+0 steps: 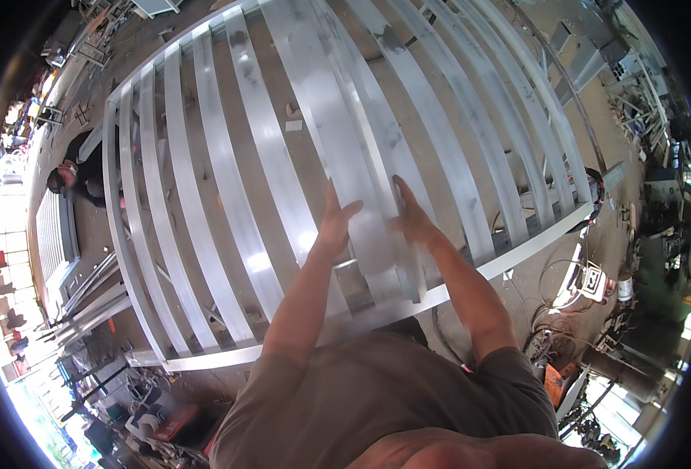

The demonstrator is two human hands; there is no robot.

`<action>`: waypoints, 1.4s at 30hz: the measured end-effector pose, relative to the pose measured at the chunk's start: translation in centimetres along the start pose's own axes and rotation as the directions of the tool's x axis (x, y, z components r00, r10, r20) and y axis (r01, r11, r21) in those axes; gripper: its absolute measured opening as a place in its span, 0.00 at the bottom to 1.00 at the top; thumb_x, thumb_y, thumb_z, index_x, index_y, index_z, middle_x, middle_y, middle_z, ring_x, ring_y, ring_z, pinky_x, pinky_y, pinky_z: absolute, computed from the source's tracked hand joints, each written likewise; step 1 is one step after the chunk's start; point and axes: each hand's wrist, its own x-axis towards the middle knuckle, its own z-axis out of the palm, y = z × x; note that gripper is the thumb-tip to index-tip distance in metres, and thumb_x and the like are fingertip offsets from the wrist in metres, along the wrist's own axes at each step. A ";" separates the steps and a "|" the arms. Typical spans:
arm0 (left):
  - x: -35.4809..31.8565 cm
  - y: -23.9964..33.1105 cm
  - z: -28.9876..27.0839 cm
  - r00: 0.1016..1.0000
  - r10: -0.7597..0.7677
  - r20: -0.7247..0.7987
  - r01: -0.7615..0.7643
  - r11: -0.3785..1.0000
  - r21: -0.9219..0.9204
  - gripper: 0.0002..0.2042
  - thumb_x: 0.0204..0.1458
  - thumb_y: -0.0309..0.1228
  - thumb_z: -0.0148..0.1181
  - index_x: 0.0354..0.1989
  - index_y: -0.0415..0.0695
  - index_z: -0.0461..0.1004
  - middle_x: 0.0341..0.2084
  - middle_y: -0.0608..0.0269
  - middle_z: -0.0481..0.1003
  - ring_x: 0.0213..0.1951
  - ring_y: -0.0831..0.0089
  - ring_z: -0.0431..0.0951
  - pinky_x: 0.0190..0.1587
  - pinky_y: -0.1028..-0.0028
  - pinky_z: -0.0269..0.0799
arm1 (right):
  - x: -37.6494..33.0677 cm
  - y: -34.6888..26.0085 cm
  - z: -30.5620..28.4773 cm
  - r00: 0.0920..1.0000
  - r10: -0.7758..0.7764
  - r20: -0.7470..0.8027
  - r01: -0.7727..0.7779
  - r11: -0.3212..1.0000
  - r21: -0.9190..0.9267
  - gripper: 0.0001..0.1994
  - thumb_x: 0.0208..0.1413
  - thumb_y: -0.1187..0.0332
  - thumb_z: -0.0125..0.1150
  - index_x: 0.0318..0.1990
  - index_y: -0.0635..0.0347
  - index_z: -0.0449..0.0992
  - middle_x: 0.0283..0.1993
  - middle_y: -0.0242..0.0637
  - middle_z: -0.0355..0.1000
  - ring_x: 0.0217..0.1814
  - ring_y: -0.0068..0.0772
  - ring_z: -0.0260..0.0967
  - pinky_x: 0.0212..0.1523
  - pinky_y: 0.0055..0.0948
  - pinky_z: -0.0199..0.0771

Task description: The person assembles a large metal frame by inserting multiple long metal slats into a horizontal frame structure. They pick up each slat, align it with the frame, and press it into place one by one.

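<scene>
Touching one wide, flat, silver metal bar (310, 78), in the middle of one large, silver metal frame (213, 359), with bare left hand (336, 225) at the left edge, thumb over the face, and bare right hand (413, 223) at the right, well apart. Cannot tell whether clamped: some fingers hidden, near end blurred. To the left, five narrower silver metal slats (224, 164); to the right, too crowded to count. Far left, one dark-clothed co-worker (91, 168), partly hidden. Cut off above, far side of the frame.
</scene>
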 end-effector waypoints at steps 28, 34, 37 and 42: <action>-5.1 3.5 -1.1 0.892 0.123 -0.434 -0.045 0.982 0.185 0.29 0.64 0.34 0.65 0.70 0.31 0.67 0.54 0.56 0.78 0.56 0.68 0.76 0.59 0.69 0.71 | -2.8 -3.7 4.1 0.895 -0.350 -0.275 0.140 0.807 -0.573 0.36 0.67 0.56 0.61 0.78 0.58 0.56 0.74 0.53 0.60 0.74 0.55 0.59 0.72 0.49 0.63; -12.7 3.8 -3.2 0.861 0.124 -0.493 -0.051 0.986 0.159 0.31 0.63 0.37 0.64 0.71 0.33 0.68 0.65 0.48 0.74 0.65 0.61 0.73 0.66 0.65 0.66 | -5.9 -12.4 15.6 0.991 0.136 -0.011 -0.133 0.977 0.165 0.37 0.73 0.50 0.55 0.78 0.68 0.55 0.71 0.48 0.66 0.70 0.40 0.65 0.69 0.36 0.66; -17.3 5.3 -5.9 0.835 0.137 -0.533 -0.097 0.990 0.101 0.31 0.65 0.36 0.63 0.72 0.31 0.66 0.66 0.47 0.73 0.66 0.59 0.71 0.67 0.65 0.66 | -6.1 -13.9 20.9 0.976 0.211 0.053 -0.216 0.966 0.141 0.41 0.71 0.46 0.56 0.78 0.68 0.55 0.75 0.50 0.63 0.75 0.44 0.61 0.72 0.39 0.63; -23.6 7.6 -14.1 0.764 0.160 -0.626 -0.115 0.987 0.112 0.31 0.66 0.37 0.62 0.71 0.28 0.65 0.65 0.44 0.72 0.66 0.60 0.70 0.67 0.64 0.65 | -6.7 -13.7 32.9 0.987 0.155 0.051 -0.152 0.987 -0.057 0.38 0.72 0.46 0.55 0.74 0.71 0.61 0.74 0.58 0.64 0.76 0.52 0.62 0.71 0.46 0.63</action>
